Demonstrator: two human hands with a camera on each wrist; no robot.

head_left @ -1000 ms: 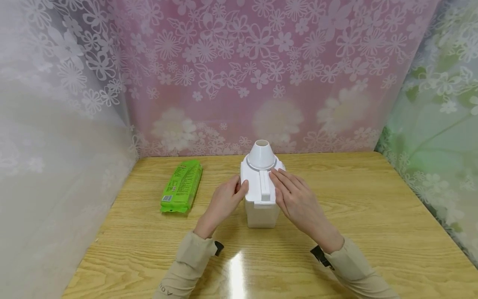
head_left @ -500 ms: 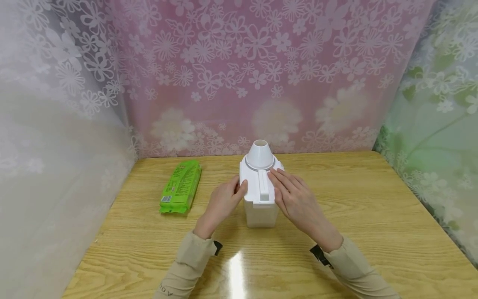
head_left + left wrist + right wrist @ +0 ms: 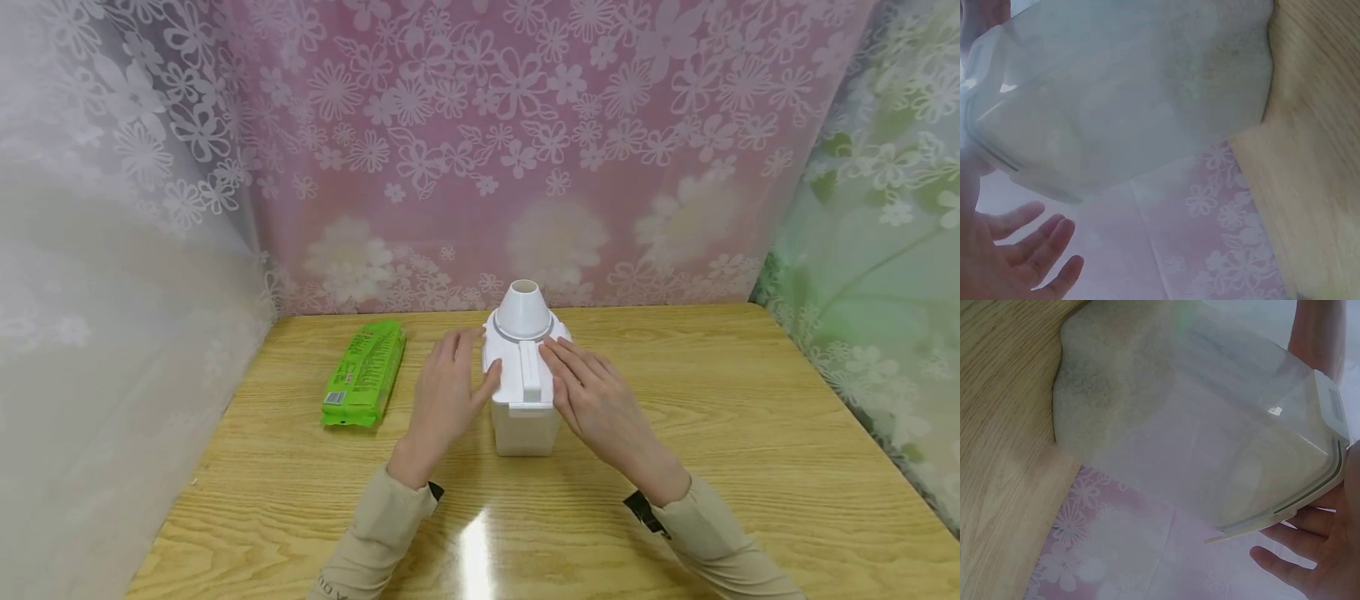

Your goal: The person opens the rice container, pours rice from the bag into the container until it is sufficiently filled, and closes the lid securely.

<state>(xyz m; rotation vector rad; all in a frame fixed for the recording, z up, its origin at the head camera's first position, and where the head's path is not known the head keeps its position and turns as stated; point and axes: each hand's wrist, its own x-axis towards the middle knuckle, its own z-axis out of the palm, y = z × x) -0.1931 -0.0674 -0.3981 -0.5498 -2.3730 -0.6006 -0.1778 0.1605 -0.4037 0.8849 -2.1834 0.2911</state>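
A translucent storage container [image 3: 525,433] stands upright on the table, its white lid [image 3: 510,375] in place. A white cone-shaped piece with a round hole in its top [image 3: 524,312] sits at the lid's far end. Pale, grainy contents [image 3: 1107,381] show in the container's lower part. Beside the lid's left edge is my left hand [image 3: 442,396], fingers extended and thumb tip at the edge; its fingers [image 3: 1041,247] are apart from the wall in the left wrist view. My right hand [image 3: 600,400] rests straight fingers on the lid's right side, beside the raised central strip [image 3: 530,371].
Left of the container lies a bright green printed packet [image 3: 365,375] on the wooden table [image 3: 300,500]. Floral sheets hang on three sides, with the pink one [image 3: 480,167] right behind the table's far edge.
My left hand has loosened from the container's left side: its fingers have straightened and moved up along the lid edge. The right hand, container and green packet stay put.
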